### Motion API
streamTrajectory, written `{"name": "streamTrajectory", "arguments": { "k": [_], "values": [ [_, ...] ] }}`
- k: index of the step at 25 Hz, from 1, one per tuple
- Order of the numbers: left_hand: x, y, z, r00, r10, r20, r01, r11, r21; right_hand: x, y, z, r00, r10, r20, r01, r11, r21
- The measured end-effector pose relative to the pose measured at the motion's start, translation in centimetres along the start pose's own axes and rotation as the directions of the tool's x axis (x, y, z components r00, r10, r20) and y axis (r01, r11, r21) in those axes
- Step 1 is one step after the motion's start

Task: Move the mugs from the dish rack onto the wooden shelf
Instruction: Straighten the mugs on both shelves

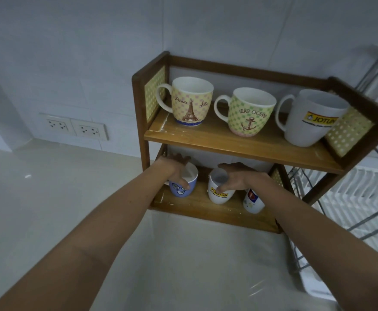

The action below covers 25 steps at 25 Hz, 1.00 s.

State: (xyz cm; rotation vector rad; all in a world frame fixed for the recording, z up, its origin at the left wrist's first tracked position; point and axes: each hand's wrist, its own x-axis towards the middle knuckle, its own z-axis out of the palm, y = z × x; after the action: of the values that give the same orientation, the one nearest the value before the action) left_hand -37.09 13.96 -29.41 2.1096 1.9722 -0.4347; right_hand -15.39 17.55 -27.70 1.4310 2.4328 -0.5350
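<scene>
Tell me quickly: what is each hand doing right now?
Left hand: closed around the blue face mug on the lower shelf.
Right hand: gripping the rim of the small white Jotun mug.

Above the hands, a yellow mug [192,102] with pink dots and a brown tower, a green-checked mug [249,113] with an anchor, and a white mug [311,118] with a yellow logo. Under the left hand [174,171], a blue spiral-eyed mug [181,189]. Brown wooden shelf [228,140].

Glossy ceramic mugs [248,113] on a smooth varnished wooden shelf [217,136].
</scene>
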Motion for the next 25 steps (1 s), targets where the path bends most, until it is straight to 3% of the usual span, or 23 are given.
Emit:
{"name": "streamTrajectory", "arguments": {
  "k": [9, 16, 18, 20, 21, 23, 25],
  "values": [
    [-0.2, -0.5, 0.3, 0.994, 0.089, -0.070, -0.092, 0.994, -0.053, 0.7, -0.9, -0.2, 0.993, -0.119, 0.018, 0.117, 0.990, 0.080],
    [-0.6, -0.2, 0.1, 0.995, 0.083, -0.054, -0.086, 0.995, -0.060, 0.2, -0.5, -0.2, 0.993, -0.102, 0.052, 0.099, 0.993, 0.065],
    [-0.9, 0.4, 0.1, 0.993, 0.096, -0.069, -0.102, 0.991, -0.085, -0.5, 0.6, -0.9, 0.990, -0.064, 0.124, 0.047, 0.990, 0.134],
    [-0.7, 1.6, -0.3, 0.984, 0.135, -0.113, -0.150, 0.979, -0.139, -1.3, 2.6, -1.7, 0.981, 0.091, 0.170, -0.125, 0.971, 0.202],
    [-0.4, 2.4, -0.4, 0.978, 0.164, -0.128, -0.182, 0.972, -0.148, -1.7, 3.7, -2.0, 0.968, 0.190, 0.164, -0.213, 0.967, 0.137],
    [0.1, 4.4, -0.5, 0.971, 0.204, -0.128, -0.222, 0.963, -0.150, -2.9, 5.2, -2.1, 0.930, 0.356, 0.093, -0.337, 0.925, -0.174],
    [0.5, 6.3, -0.1, 0.973, 0.199, -0.119, -0.216, 0.965, -0.151, -3.5, 5.7, -1.3, 0.919, 0.387, 0.073, -0.353, 0.892, -0.283]
  ]
}}
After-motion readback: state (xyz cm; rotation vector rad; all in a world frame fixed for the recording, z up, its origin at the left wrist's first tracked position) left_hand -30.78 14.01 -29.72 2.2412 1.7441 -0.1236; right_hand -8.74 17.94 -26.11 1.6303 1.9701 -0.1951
